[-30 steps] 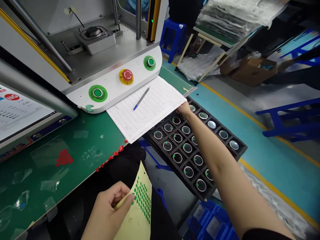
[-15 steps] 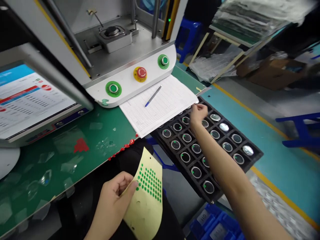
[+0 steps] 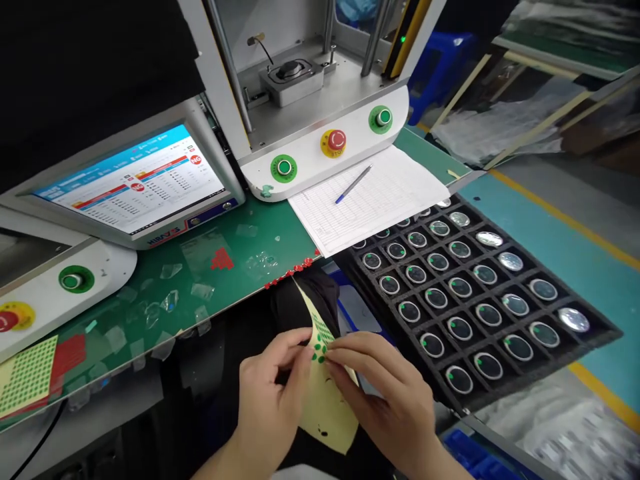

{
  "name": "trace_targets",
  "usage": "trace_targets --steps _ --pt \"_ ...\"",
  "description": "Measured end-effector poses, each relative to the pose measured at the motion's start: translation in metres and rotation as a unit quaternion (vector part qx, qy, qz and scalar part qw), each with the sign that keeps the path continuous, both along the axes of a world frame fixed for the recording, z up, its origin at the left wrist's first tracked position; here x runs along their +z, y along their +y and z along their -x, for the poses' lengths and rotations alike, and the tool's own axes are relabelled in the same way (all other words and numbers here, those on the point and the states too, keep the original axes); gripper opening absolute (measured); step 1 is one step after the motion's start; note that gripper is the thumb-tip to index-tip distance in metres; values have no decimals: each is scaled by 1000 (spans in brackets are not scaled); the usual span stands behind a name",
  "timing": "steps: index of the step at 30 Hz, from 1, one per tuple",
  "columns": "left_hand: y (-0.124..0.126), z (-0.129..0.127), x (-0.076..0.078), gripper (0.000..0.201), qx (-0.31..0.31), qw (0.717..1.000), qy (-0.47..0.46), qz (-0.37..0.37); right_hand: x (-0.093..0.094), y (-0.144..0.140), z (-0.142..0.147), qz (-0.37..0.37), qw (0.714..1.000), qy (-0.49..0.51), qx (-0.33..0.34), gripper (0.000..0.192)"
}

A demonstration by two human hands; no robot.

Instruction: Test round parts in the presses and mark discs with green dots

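My left hand [image 3: 273, 393] pinches the edge of a yellow sheet of green dot stickers [image 3: 327, 400], which is bent and hangs over my lap. At the sheet's dots, the thumb and fingers of my right hand [image 3: 385, 393] are pressed together; whether a dot is between them is hidden. To the right lies a black compartment tray [image 3: 550, 363] with round, silver-rimmed parts [image 3: 460, 328] in its cells. Many parts bear a small green dot near the rim. Several others, such as the shiny disc [image 3: 574, 320] at the right corner, show no dot.
A paper form [image 3: 410, 193] with a pen [image 3: 354, 183] on it overlaps the tray's far edge. Behind stands a press machine with a red stop button [image 3: 337, 140] and green buttons. A monitor [image 3: 135, 180], plastic scraps and red stickers [image 3: 221, 259] are on the green bench.
My right hand has come back from the tray to the sticker sheet, and its fingers now meet the dots. The view has turned left, so more of the monitor and bench shows.
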State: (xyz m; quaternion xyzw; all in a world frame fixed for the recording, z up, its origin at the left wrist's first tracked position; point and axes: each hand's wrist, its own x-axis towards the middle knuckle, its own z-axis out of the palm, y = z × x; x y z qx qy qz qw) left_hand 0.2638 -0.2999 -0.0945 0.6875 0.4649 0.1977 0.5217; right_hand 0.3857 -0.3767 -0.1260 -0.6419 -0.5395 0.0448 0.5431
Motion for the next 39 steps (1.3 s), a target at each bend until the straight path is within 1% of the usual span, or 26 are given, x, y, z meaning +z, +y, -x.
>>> trace_targets --steps 3,5,7,10,12,16,18,21,23,25,27,28,29,30,31,32,33,34,36,39 --pt "-8 -1 4 20 21 999 -4 -40 0 -5 -1 -3 1000 -29 3 18" --pt "-11 -2 4 21 20 997 -4 -69 1 -8 0 0 999 -49 -3 19" --pt "-11 -3 3 19 12 995 -1 -94 2 -10 2 5 998 -68 -14 18" --pt "-9 -4 1 18 -22 993 -12 -116 1 -10 3 7 995 -96 -27 17" --pt "-8 -5 1 18 -29 993 -22 -112 0 -11 3 11 993 -112 -29 15" --pt "-9 -8 4 11 2 998 4 -61 -1 -14 3 19 990 -137 -19 13" --pt "-9 -8 6 10 9 999 19 -42 -3 -15 3 16 991 -130 -20 13" --pt "-8 -8 6 9 7 999 18 -39 -7 -14 3 7 994 -108 -33 16" --pt "-6 -7 5 8 -13 999 8 -44 -8 -12 4 3 993 -114 -35 17" --pt "-6 -7 5 6 -18 999 6 -43 -8 -11 5 0 991 -125 -35 15" --pt "-5 -8 5 6 4 1000 17 -26 -6 -13 8 -13 994 -106 -32 12" --pt "-5 -9 6 7 21 999 24 -15 -5 -14 9 -21 997 -70 -22 11" --pt "-4 -10 6 10 36 999 30 -5 -6 -16 8 -34 999 -16 -15 11" --pt "-3 -10 7 12 44 998 33 2 -8 -17 4 -48 997 54 -23 12" --pt "-1 -11 6 14 49 998 36 7 -12 -18 -3 -61 989 128 -47 14" --pt "1 -11 5 15 55 998 39 11 -19 -17 -15 -71 975 192 -88 18" --pt "3 -12 4 17 60 997 41 18 -29 -14 -32 -75 959 236 -140 21" --pt "6 -12 2 18 64 997 43 27 -41 -10 -55 -70 943 260 -196 24" --pt "9 -13 -4 20 65 996 46 48 -68 4 -115 -45 923 268 -271 23" --pt "12 -17 -14 20 45 995 49 75 -106 29 -219 30 891 305 -334 25"
